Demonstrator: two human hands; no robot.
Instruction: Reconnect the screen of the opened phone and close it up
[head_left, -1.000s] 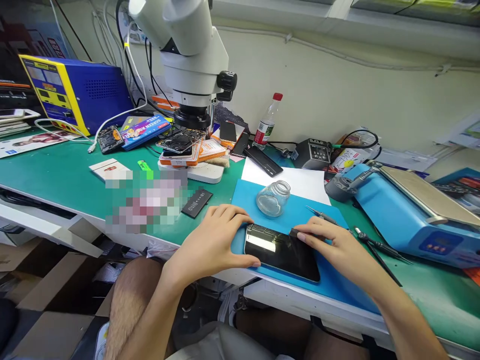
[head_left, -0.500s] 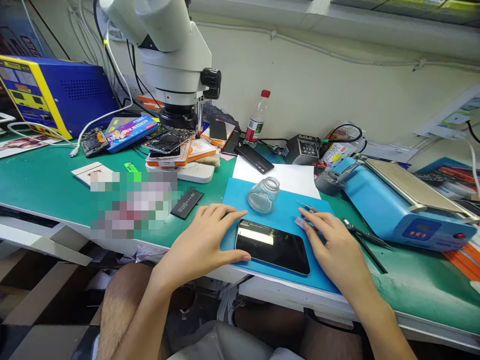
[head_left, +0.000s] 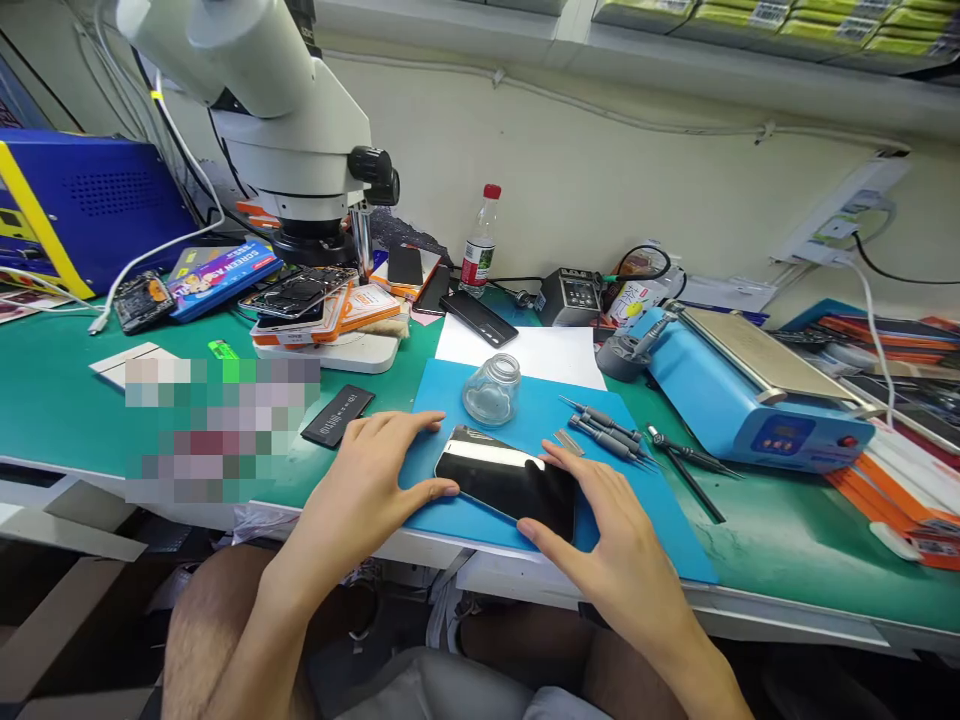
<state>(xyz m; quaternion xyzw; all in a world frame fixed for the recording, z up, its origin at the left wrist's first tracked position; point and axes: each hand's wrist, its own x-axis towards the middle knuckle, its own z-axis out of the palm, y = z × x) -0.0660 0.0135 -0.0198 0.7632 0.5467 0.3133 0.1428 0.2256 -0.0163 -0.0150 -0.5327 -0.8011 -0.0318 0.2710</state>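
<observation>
A black phone (head_left: pixel 506 480) lies screen up on a blue mat (head_left: pixel 652 530) at the bench's front edge. My left hand (head_left: pixel 367 480) clasps its left end, thumb on the near corner and fingers curved over the far corner. Around the right end my right hand (head_left: pixel 600 525) is curled, thumb at the near edge and forefinger at the far edge. The phone sits slightly askew between them. A small flat grey piece (head_left: pixel 568 441) rests on the mat just beyond my right forefinger.
A glass jar (head_left: pixel 491 390) stands behind the phone, with white paper (head_left: pixel 540 355) beyond it. Several screwdrivers and tweezers (head_left: pixel 611 432) lie to the right. A blue machine (head_left: pixel 739 395) fills the right side, a microscope (head_left: pixel 285 130) the back left. A black battery (head_left: pixel 337 415) lies left of the mat.
My right hand has left the small flat piece on the mat and moved to the phone's right end. The phone has turned slightly. The view has swung to the right.
</observation>
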